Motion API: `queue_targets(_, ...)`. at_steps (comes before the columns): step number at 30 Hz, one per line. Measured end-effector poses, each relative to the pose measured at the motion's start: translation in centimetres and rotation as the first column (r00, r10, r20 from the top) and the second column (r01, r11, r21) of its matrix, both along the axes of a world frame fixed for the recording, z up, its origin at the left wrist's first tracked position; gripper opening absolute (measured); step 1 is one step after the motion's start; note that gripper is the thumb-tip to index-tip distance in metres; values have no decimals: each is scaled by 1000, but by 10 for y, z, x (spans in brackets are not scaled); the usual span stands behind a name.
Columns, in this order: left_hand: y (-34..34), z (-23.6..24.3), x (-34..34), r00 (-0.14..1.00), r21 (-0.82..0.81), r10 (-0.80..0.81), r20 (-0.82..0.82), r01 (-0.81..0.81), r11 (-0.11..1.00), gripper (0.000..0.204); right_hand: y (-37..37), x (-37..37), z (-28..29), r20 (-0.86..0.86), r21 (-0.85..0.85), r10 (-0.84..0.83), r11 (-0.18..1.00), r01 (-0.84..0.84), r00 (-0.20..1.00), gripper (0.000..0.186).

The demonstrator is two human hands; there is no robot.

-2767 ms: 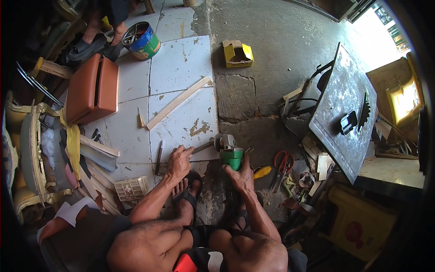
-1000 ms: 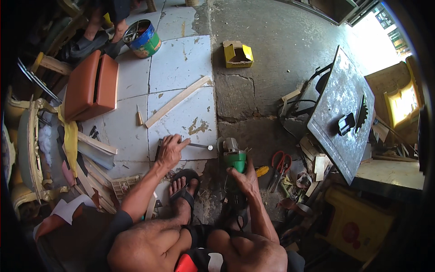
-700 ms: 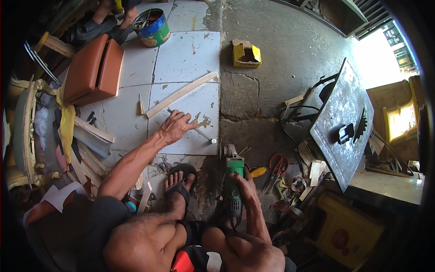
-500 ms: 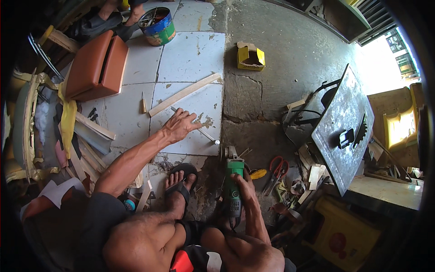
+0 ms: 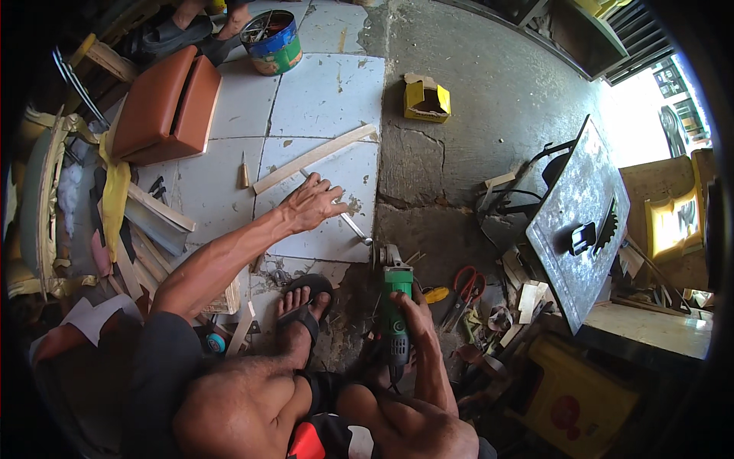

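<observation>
My left hand is closed around a slim metal rod above the white tiles. The rod's shiny, wider end points toward me and to the right, near the disc of a green angle grinder. I cannot tell whether rod and disc touch. Around the grinder's body, my right hand is wrapped, with its thumb on top; the grinder stands between my knees, head pointing away from me. Beyond my left hand lies a flat wooden strip, and a wooden-handled awl is left of it.
At the right a tilted metal saw table shows its toothed blade. Red-handled scissors and wood scraps lie near my right arm. Farther off are a yellow box, a paint-stained bucket, a brown padded piece and another person's feet.
My left hand has shifted slightly right with the rod, whose shiny end now sits closer to the grinder's disc. My right hand keeps its hold on the grinder.
</observation>
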State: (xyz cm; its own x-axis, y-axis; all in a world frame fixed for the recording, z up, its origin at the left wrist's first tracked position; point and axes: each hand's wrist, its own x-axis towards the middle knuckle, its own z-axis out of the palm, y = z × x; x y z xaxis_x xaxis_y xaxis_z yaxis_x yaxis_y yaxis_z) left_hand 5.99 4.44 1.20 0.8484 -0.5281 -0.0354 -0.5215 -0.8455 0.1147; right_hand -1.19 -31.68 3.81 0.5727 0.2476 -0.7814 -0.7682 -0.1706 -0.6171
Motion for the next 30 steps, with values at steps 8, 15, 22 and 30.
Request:
queue_targets(8, -6, 0, 22, 993, 65, -107, 45, 104, 992, 19, -5, 15, 10, 37, -95, 123, 988, -119, 992, 95)
queue_targets(15, -10, 8, 33, 966, 89, -222, 136, 211, 973, 13, -12, 53, 29, 96, -182, 418, 900, -397, 903, 104)
queue_targets(22, -28, 27, 39, 944, 206, -306, 125, 277, 939, 11, 13, 96, 83, 191, -562, 865, 483, -671, 463, 95)
queue_targets(30, -11, 27, 2, 989, 159, -120, 86, 106, 982, 16, -5, 45, 105, 237, -651, 811, 541, -533, 534, 94)
